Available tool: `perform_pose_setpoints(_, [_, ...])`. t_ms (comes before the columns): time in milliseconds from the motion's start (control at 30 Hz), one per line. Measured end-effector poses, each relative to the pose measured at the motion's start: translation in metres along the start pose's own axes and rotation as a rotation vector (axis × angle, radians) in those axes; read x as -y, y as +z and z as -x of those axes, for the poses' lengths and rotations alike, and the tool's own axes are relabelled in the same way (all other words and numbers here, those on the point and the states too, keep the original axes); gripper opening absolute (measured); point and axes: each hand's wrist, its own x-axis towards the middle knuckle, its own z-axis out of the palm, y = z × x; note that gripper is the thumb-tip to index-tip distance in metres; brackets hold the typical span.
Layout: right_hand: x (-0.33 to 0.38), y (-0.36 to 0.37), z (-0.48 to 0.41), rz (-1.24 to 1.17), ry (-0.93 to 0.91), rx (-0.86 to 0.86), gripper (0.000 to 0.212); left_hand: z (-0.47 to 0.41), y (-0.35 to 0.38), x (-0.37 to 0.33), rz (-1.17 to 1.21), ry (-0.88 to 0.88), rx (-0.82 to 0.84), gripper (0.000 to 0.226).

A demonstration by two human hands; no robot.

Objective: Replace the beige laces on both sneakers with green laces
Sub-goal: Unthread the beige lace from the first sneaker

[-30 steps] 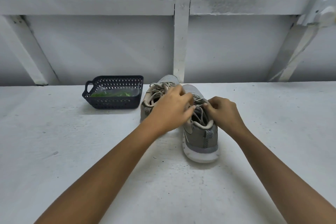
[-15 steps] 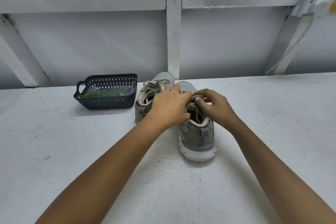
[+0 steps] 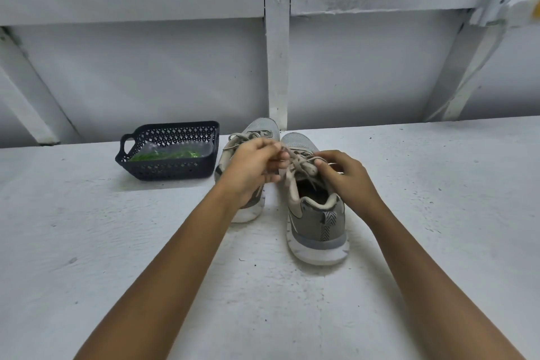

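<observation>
A single head-worn wide-angle camera is looking forward and down along the person's own arms, which are entering from the bottom edge and meeting at the left hand (image 3: 251, 168) and right hand (image 3: 347, 178) near the centre. It is sitting close over the white table (image 3: 87, 242), framing the nearer sneaker (image 3: 318, 222) centrally and the dark basket (image 3: 172, 168) left of it. The white braced wall (image 3: 146, 67) is filling the upper half, and the table's far edge is rising toward the right.

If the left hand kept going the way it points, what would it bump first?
Probably the beige laces on the nearer sneaker, which the left hand pinches; the right hand sits beyond. Depth is unclear.
</observation>
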Motion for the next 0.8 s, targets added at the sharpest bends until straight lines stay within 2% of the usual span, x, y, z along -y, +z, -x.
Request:
perform_pose_setpoints(167, [-0.001, 0.001, 0.000, -0.028, 0.007, -0.004, 0.018, 0.004, -0.015, -0.005, 0.296, 0.038, -0.064, 0.023])
perform_pose_setpoints(233, [-0.001, 0.002, 0.000, -0.031, 0.008, -0.004, 0.018, 0.007, -0.020, -0.008, 0.439, 0.056, -0.031, 0.030])
perform_pose_setpoints(333, [0.000, 0.000, 0.000, -0.023, -0.001, 0.001, 0.016, 0.013, -0.027, -0.012, 0.466, 0.092, 0.017, 0.045])
perform_pose_setpoints(500, [0.009, -0.011, 0.001, 0.092, -0.175, 0.073, 0.020, 0.021, -0.036, -0.015, -0.057, 0.153, -0.002, 0.017])
perform_pose_setpoints(567, [0.015, -0.018, -0.004, 0.271, -0.233, 0.187, 0.022, 0.021, -0.034, -0.014, -0.301, 0.198, -0.009, 0.013])
perform_pose_setpoints(667, [0.022, -0.021, -0.012, 0.603, -0.269, 0.318, 0.025, 0.017, -0.026, -0.006, -0.706, 0.428, -0.080, 0.015])
perform_pose_setpoints(733, [0.026, -0.018, -0.014, 0.727, -0.301, 0.317, 0.023, 0.015, -0.019, -0.002, -0.800, 0.515, -0.065, 0.016])
perform_pose_setpoints(800, [0.029, -0.015, -0.013, 0.729, -0.336, 0.279, 0.014, 0.010, -0.013, 0.003, -0.853, 0.539, -0.018, 0.017])
